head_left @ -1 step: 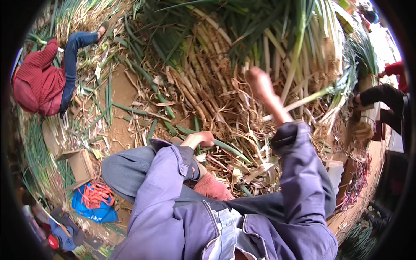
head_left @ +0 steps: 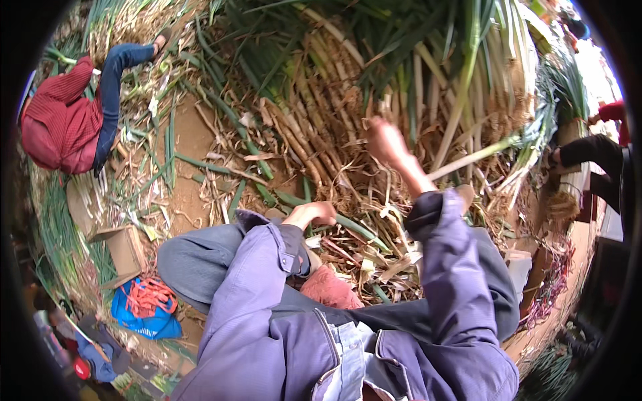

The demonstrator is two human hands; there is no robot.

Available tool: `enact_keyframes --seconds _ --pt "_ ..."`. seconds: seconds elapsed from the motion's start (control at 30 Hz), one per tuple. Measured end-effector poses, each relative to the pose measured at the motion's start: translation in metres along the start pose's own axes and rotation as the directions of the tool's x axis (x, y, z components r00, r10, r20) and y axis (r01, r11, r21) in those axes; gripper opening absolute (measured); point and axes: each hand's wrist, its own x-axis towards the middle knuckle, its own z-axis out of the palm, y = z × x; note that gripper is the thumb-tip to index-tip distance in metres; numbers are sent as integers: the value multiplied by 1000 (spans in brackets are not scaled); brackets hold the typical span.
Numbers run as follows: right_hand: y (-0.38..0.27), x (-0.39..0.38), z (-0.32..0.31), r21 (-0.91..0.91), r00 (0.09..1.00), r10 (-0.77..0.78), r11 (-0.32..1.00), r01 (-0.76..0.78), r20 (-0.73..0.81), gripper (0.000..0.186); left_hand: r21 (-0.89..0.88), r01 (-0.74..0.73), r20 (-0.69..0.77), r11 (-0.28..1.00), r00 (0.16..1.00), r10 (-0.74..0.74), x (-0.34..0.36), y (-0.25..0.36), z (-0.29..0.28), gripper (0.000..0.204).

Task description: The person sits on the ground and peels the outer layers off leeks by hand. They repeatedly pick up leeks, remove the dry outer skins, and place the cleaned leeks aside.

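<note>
Nearest us, a rumpled, nubby pink cloth lies low in the middle. Just beyond, our left hand curls beside a smooth, ribbon-like green leaf; we cannot tell whether it grips anything. To its right spread papery, crinkled husks. Farther, our right hand, blurred, is at the root ends of the leeks, its grasp unclear too. The leeks heap across the far side; a hard tug could, we judge, snap their slender, pale shanks, because the wiry brown roots look tangled.
</note>
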Motion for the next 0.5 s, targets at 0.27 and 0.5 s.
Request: enact_keyframes --seconds 0.27,0.5 --pt "-116 -40 119 -105 874 430 903 -417 226 51 -305 -74 -810 950 544 -218 -28 -28 -29 26" --pt "-96 -49 128 133 779 527 793 -595 339 61 -711 -323 -658 625 619 -429 -36 -24 -38 25"
